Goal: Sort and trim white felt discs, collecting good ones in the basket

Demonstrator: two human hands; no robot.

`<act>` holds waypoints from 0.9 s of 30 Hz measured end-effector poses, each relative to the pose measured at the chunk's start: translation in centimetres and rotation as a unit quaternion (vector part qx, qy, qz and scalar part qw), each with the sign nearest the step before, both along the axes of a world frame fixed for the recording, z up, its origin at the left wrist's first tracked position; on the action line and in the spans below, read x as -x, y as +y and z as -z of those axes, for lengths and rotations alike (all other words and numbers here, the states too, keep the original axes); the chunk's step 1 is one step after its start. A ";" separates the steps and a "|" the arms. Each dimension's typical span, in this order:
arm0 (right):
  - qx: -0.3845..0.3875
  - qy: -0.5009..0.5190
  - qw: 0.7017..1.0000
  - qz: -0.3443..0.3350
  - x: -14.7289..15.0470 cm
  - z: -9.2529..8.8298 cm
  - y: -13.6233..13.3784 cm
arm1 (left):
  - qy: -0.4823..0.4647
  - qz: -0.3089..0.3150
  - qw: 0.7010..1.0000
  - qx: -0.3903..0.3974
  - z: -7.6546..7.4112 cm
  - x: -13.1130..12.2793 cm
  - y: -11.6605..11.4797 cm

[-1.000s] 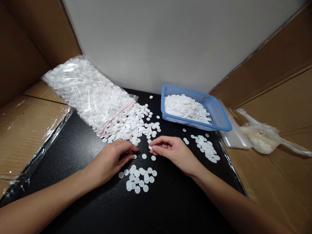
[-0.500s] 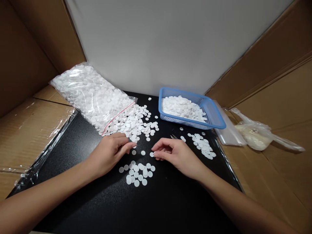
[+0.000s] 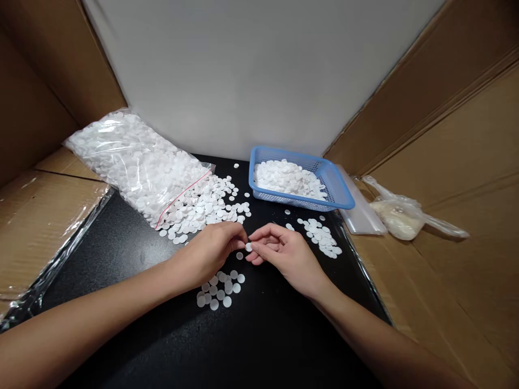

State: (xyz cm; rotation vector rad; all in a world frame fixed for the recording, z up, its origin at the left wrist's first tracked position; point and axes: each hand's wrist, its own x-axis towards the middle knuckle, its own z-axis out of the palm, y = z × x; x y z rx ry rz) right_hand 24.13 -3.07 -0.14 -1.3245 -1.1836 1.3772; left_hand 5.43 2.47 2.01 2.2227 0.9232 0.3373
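Note:
A small white round disc (image 3: 248, 247) is pinched upright-facing between the fingertips of both hands, above the black tabletop. My left hand (image 3: 217, 248) is closed, its thumb and forefinger meeting at the disc's left edge. My right hand (image 3: 281, 253) grips the disc from the other side with thumb and forefinger, the other fingers curled beneath. Just below the fingertips a loose disc (image 3: 239, 256) lies on the table. Nearer to me is a loose cluster of discs (image 3: 220, 295), partly covered by my left hand.
At back left, a clear zip bag (image 3: 133, 156) spills discs (image 3: 206, 208) onto the black table (image 3: 259, 335). A blue basket (image 3: 344, 197) holds more discs. Another disc pile (image 3: 322, 237) lies right of my hands. Flat plastic bags (image 3: 367, 219) and a knotted bag (image 3: 403, 219) rest on cardboard.
My left hand has moved right to meet my right hand, and both now touch one disc. The whole view has shifted slightly, with things appearing further left.

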 end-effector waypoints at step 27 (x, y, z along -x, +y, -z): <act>-0.098 -0.429 0.897 0.046 -9.3 -1.2 2.3 | 0.029 0.005 0.997 -0.074 0.5 1.9 1.6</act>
